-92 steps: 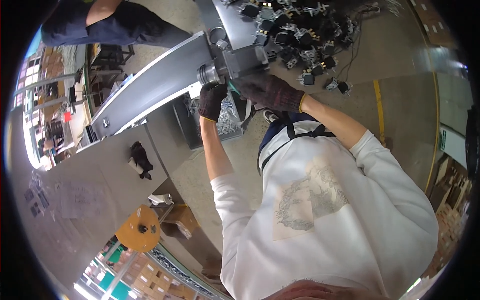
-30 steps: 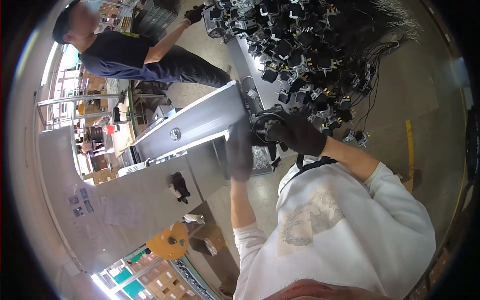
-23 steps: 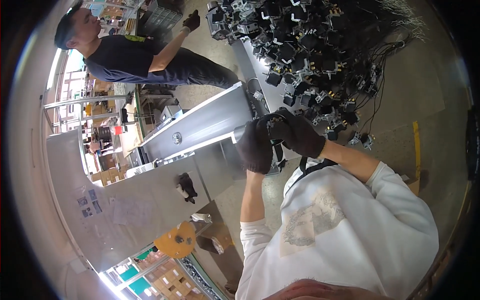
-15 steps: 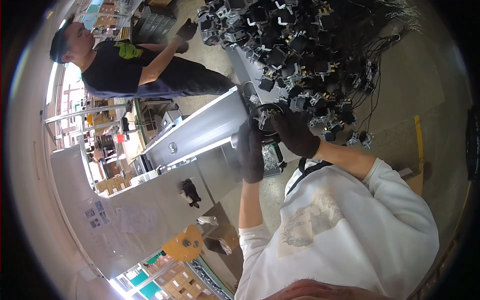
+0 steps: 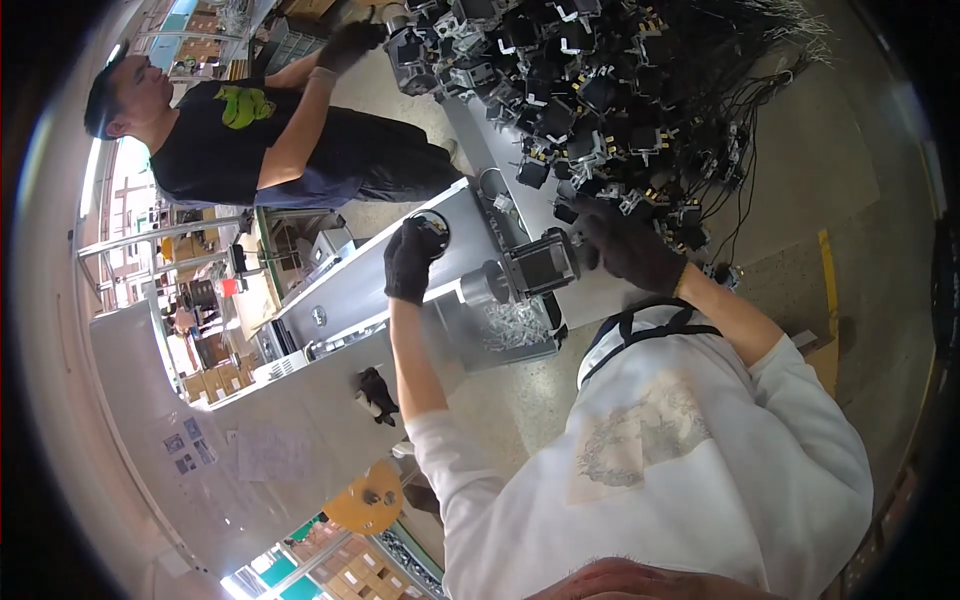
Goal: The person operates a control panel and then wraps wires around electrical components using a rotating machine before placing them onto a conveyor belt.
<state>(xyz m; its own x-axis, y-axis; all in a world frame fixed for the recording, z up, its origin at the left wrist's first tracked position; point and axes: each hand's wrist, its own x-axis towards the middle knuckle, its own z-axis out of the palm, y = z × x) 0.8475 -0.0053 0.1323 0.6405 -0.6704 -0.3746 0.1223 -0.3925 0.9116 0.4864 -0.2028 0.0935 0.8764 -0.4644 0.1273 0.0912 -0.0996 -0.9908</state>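
My left hand [image 5: 408, 262], in a dark glove, is closed on a round black part with a coiled black cable [image 5: 431, 232], held over the grey conveyor [image 5: 385, 268]. My right hand [image 5: 630, 248], also gloved, is at the near edge of a large pile of black and silver parts with cables [image 5: 600, 120]. Its fingers look spread, with nothing plainly between them, though dark glove and dark parts blend. Between my hands stands a black square-faced fixture [image 5: 541, 266] joined to a grey cylinder [image 5: 486, 285].
A bin of small shiny metal pieces [image 5: 515, 328] is below the fixture. A co-worker [image 5: 250, 140] stands across the conveyor, one gloved hand at the pile. On the grey panel at left lies a dark glove [image 5: 377, 395], near an orange disc [image 5: 365, 497].
My hands were together over the fixture around the round part. Now my left hand has carried it left over the conveyor, and my right hand has moved right. The co-worker's hand has shifted.
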